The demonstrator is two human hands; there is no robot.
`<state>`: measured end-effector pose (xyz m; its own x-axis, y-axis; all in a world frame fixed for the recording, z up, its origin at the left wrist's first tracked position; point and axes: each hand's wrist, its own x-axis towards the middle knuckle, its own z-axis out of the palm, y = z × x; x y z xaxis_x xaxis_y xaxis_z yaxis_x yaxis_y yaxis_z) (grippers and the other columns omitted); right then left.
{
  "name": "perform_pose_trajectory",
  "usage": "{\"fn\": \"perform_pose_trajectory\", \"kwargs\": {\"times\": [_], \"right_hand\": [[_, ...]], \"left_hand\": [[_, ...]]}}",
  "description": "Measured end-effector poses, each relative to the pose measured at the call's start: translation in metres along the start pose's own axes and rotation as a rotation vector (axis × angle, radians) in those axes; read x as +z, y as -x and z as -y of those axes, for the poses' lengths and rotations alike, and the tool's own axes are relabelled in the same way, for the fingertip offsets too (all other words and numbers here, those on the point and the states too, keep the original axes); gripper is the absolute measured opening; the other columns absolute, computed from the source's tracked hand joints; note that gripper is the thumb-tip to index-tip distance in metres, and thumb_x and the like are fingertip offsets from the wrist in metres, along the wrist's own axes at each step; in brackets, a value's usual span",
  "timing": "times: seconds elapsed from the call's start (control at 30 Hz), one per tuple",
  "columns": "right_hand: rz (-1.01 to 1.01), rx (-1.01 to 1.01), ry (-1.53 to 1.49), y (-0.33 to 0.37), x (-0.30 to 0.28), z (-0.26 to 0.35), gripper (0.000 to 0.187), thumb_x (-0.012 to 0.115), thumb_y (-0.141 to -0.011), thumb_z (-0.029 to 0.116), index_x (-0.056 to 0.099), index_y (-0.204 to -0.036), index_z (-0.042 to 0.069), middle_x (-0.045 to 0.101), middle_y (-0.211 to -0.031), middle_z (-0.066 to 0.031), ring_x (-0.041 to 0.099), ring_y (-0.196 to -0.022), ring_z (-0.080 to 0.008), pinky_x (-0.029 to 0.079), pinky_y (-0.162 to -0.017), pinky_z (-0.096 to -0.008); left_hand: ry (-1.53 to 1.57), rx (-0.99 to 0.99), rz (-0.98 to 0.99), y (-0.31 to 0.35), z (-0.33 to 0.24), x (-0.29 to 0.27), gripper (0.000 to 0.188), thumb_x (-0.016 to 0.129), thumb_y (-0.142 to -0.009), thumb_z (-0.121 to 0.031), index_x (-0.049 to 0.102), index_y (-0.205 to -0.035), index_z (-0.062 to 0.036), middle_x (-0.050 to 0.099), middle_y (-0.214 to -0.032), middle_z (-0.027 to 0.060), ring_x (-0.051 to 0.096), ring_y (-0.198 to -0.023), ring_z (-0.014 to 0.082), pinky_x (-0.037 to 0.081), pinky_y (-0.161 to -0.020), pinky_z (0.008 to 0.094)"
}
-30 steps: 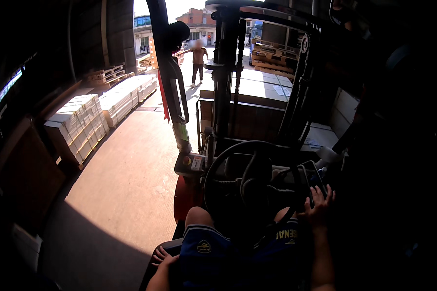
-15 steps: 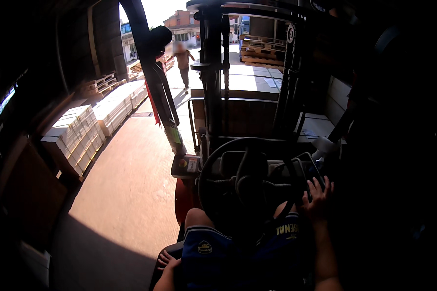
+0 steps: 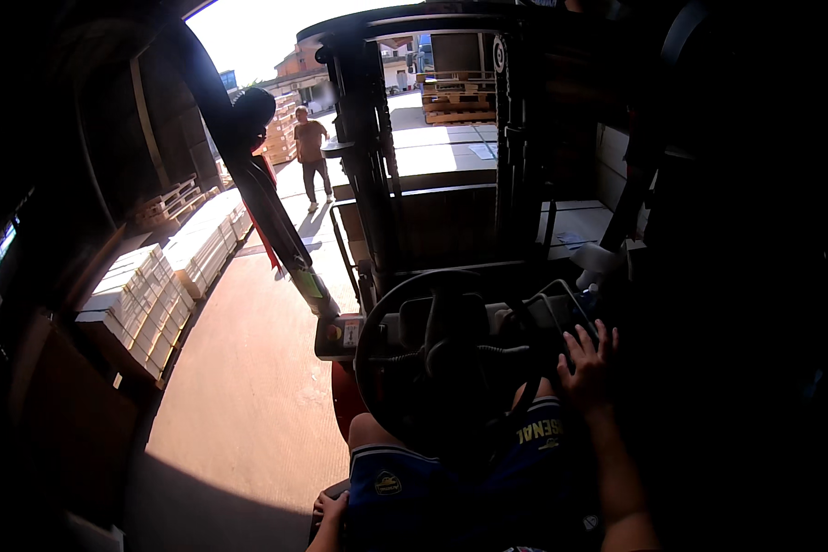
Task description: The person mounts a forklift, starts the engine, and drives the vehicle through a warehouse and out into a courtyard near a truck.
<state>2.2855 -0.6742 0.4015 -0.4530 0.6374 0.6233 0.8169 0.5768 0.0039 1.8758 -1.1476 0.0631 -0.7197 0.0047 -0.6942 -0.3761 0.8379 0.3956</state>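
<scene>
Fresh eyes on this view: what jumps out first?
Probably the sunlit floor at left, with banded pale stacks along its left side and another person on foot beyond, upper left. Then the black steering wheel, low and near centre, with the wearer's right hand, fingers spread, just to its right.

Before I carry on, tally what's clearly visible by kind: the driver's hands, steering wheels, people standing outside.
Left hand and right hand: 2
Steering wheel: 1
Person outside: 1
Total: 4
</scene>
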Motion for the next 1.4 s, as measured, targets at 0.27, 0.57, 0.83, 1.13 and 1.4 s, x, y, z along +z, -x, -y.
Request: {"fn": "perform_pose_trajectory", "kwargs": {"times": [0.27,0.57,0.83,1.13,1.4], "right_hand": [[-0.061,-0.172,-0.005,-0.024,-0.020,-0.012,0.025,0.076,-0.107,0.033,0.076,-0.118,0.010,0.074,-0.114,-0.0128,0.073,-0.111,-0.0298,0.060,-0.103,-0.0517],[-0.094,-0.311,-0.186,-0.053,-0.036,-0.011,0.013,0.063,-0.116,0.019,0.073,-0.120,0.011,0.073,-0.108,-0.0051,0.073,-0.095,-0.0165,0.063,-0.086,-0.0330],[0.065,0.010,-0.476,-0.017,-0.030,-0.019,0.024,0.076,-0.106,0.024,0.074,-0.124,0.008,0.075,-0.114,-0.0153,0.075,-0.104,-0.0337,0.064,-0.089,-0.0462],[-0.014,0.075,-0.491,-0.014,0.000,-0.016,0.026,0.081,-0.100,0.028,0.073,-0.117,0.010,0.073,-0.109,-0.0156,0.074,-0.101,-0.0358,0.064,-0.085,-0.0500],[0.066,0.145,-0.529,-0.013,-0.031,-0.007,0.028,0.082,-0.100,0.027,0.073,-0.120,0.011,0.073,-0.114,-0.0145,0.075,-0.104,-0.0353,0.064,-0.089,-0.0503]], "left_hand": [[0.663,0.888,-0.096,0.031,-0.231,-0.067,0.047,0.067,-0.119,-0.024,0.063,-0.158,0.0019,0.074,-0.143,0.0163,0.071,-0.128,0.0242,0.058,-0.111,0.0387],[0.675,1.262,0.175,0.107,-0.366,-0.049,0.040,0.067,-0.117,-0.024,0.070,-0.149,0.0011,0.082,-0.129,0.0166,0.080,-0.111,0.0287,0.064,-0.096,0.0413],[0.379,1.458,-0.112,0.115,-0.365,-0.019,0.025,0.066,-0.115,-0.022,0.072,-0.120,0.0012,0.076,-0.104,0.0203,0.076,-0.096,0.0335,0.059,-0.084,0.0463],[0.507,1.468,0.000,0.093,-0.364,-0.012,0.023,0.064,-0.118,-0.023,0.071,-0.125,-0.0014,0.073,-0.105,0.0096,0.069,-0.096,0.0209,0.058,-0.084,0.0399],[0.505,1.474,0.025,0.093,-0.365,-0.006,0.025,0.062,-0.119,-0.022,0.070,-0.129,-0.0012,0.074,-0.112,0.0126,0.071,-0.102,0.0231,0.058,-0.089,0.0400]]}}
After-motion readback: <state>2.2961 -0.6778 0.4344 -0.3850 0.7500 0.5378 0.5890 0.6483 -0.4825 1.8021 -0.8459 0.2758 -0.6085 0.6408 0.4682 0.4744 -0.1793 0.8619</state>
